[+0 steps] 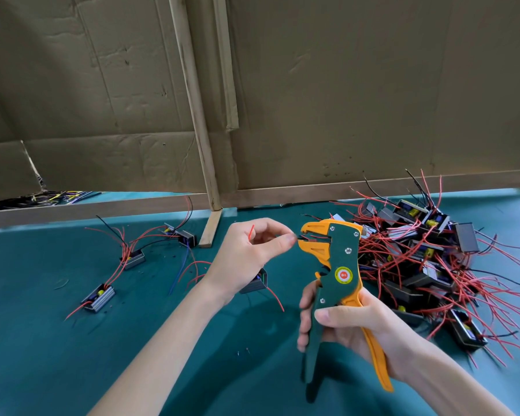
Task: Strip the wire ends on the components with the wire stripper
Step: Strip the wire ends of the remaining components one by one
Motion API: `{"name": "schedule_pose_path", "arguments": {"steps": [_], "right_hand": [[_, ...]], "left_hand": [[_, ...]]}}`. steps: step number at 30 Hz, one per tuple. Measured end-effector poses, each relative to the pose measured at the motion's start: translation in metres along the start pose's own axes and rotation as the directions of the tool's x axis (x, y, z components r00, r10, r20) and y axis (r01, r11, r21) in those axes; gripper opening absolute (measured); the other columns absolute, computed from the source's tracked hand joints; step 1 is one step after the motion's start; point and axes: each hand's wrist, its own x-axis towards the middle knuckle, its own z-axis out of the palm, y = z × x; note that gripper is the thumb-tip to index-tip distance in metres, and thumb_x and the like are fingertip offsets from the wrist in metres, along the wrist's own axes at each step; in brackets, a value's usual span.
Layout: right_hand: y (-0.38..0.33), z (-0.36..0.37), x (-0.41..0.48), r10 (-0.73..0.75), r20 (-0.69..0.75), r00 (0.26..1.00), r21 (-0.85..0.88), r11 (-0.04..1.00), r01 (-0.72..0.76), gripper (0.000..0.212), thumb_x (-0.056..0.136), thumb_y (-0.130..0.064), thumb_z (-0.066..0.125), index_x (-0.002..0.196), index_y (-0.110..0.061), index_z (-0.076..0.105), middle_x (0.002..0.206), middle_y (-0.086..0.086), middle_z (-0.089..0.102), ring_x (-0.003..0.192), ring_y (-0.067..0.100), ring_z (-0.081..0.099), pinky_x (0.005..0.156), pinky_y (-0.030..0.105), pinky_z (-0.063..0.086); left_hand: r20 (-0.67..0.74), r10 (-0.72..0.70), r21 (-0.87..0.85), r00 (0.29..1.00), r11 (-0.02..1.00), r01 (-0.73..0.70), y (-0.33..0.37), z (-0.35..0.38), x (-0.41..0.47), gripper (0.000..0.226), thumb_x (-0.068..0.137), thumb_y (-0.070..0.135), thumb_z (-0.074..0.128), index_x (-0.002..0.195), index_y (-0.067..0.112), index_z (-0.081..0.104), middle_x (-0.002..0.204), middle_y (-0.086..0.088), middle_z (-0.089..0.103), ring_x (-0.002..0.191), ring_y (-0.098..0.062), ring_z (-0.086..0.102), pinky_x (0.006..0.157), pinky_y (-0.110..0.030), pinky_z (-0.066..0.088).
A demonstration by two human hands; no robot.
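My right hand (348, 322) grips the handles of the green and orange wire stripper (333, 274), held upright with its jaws pointing left. My left hand (252, 253) pinches a red wire (250, 231) between thumb and forefinger, with the wire's end in the stripper's jaws. Below that hand hangs a small black component (257, 284), partly hidden by my wrist, with another red wire trailing down to the right.
A large heap of black components with red wires (433, 259) lies on the green table (72, 355) at the right. Three separate components (99, 297) lie at the left. A cardboard wall with a wooden post (198, 115) closes the back.
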Motion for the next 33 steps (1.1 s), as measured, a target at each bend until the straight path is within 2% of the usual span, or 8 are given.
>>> {"name": "schedule_pose_path", "arguments": {"steps": [7, 12, 15, 20, 25, 29, 31, 33], "right_hand": [[0.000, 0.001, 0.000, -0.002, 0.000, 1.000, -0.011, 1.000, 0.002, 0.021, 0.071, -0.008, 0.075, 0.089, -0.001, 0.066, 0.078, 0.026, 0.063, 0.072, 0.041, 0.064, 0.073, 0.051, 0.053], [0.000, 0.003, -0.003, -0.012, -0.034, 0.999, -0.037, 0.999, 0.010, 0.031, 0.072, -0.020, 0.083, 0.089, -0.003, 0.064, 0.078, 0.026, 0.061, 0.072, 0.040, 0.062, 0.072, 0.050, 0.053], [-0.001, 0.006, -0.005, -0.016, -0.056, 0.998, -0.056, 0.998, 0.012, 0.024, 0.075, -0.019, 0.079, 0.087, -0.005, 0.064, 0.076, 0.025, 0.060, 0.070, 0.039, 0.062, 0.070, 0.048, 0.053], [-0.002, 0.011, -0.006, 0.003, -0.121, 0.993, -0.053, 0.999, -0.010, 0.021, 0.069, -0.021, 0.079, 0.076, -0.007, 0.065, 0.068, 0.024, 0.057, 0.059, 0.035, 0.059, 0.061, 0.044, 0.053], [0.000, 0.013, -0.006, 0.017, -0.152, 0.988, -0.071, 0.997, -0.028, 0.026, 0.065, -0.025, 0.081, 0.069, -0.007, 0.064, 0.061, 0.022, 0.055, 0.050, 0.032, 0.055, 0.054, 0.040, 0.050], [0.007, 0.017, -0.005, 0.027, -0.287, 0.958, -0.083, 0.995, -0.054, 0.034, 0.061, -0.030, 0.082, 0.061, -0.007, 0.058, 0.056, 0.020, 0.050, 0.042, 0.029, 0.051, 0.048, 0.036, 0.047], [0.010, 0.018, -0.003, 0.011, -0.381, 0.925, -0.118, 0.991, -0.060, 0.035, 0.063, -0.031, 0.077, 0.054, -0.010, 0.051, 0.051, 0.016, 0.046, 0.038, 0.026, 0.045, 0.043, 0.031, 0.042], [0.011, 0.017, -0.002, 0.005, -0.405, 0.914, -0.114, 0.992, -0.055, 0.034, 0.065, -0.030, 0.074, 0.053, -0.011, 0.048, 0.050, 0.015, 0.045, 0.037, 0.024, 0.042, 0.042, 0.029, 0.040]], "left_hand": [[0.032, -0.035, 0.003, 0.999, 0.999, 0.035, 0.001, -0.003, 0.001, 0.011, 0.087, 0.007, 0.067, 0.077, 0.011, 0.067, 0.048, 0.019, 0.052, 0.040, 0.003, 0.043, 0.045, -0.004, 0.029], [0.048, -0.069, -0.013, 0.996, 0.997, 0.070, 0.001, -0.003, 0.001, 0.012, 0.087, 0.007, 0.066, 0.076, 0.013, 0.068, 0.051, 0.017, 0.053, 0.040, 0.001, 0.040, 0.044, -0.007, 0.028], [0.056, -0.089, -0.013, 0.994, 0.996, 0.090, 0.002, -0.004, 0.001, 0.013, 0.087, 0.008, 0.066, 0.075, 0.014, 0.068, 0.051, 0.016, 0.051, 0.040, -0.001, 0.037, 0.044, -0.008, 0.027], [0.058, -0.117, -0.041, 0.991, 0.992, 0.120, 0.002, -0.004, 0.001, 0.016, 0.086, 0.011, 0.068, 0.072, 0.018, 0.070, 0.054, 0.010, 0.048, 0.044, -0.005, 0.028, 0.044, -0.012, 0.027], [0.066, -0.125, -0.028, 0.990, 0.991, 0.127, -0.002, -0.005, 0.002, 0.015, 0.086, 0.014, 0.069, 0.072, 0.019, 0.070, 0.055, 0.009, 0.047, 0.046, -0.008, 0.029, 0.045, -0.014, 0.028], [0.085, -0.158, -0.031, 0.984, 0.986, 0.161, -0.007, -0.004, 0.002, 0.006, 0.082, 0.024, 0.069, 0.080, 0.018, 0.068, 0.059, 0.010, 0.050, 0.046, -0.008, 0.030, 0.045, -0.014, 0.029], [0.110, -0.212, -0.093, 0.971, 0.971, 0.222, -0.012, -0.002, 0.001, 0.012, 0.083, 0.025, 0.062, 0.088, 0.014, 0.059, 0.063, 0.009, 0.050, 0.049, -0.007, 0.032, 0.046, -0.015, 0.030], [0.154, -0.250, -0.161, 0.956, 0.948, 0.274, -0.016, 0.000, 0.000, 0.008, 0.093, 0.018, 0.055, 0.089, 0.012, 0.050, 0.067, 0.006, 0.049, 0.052, -0.006, 0.032, 0.048, -0.016, 0.030]]}}
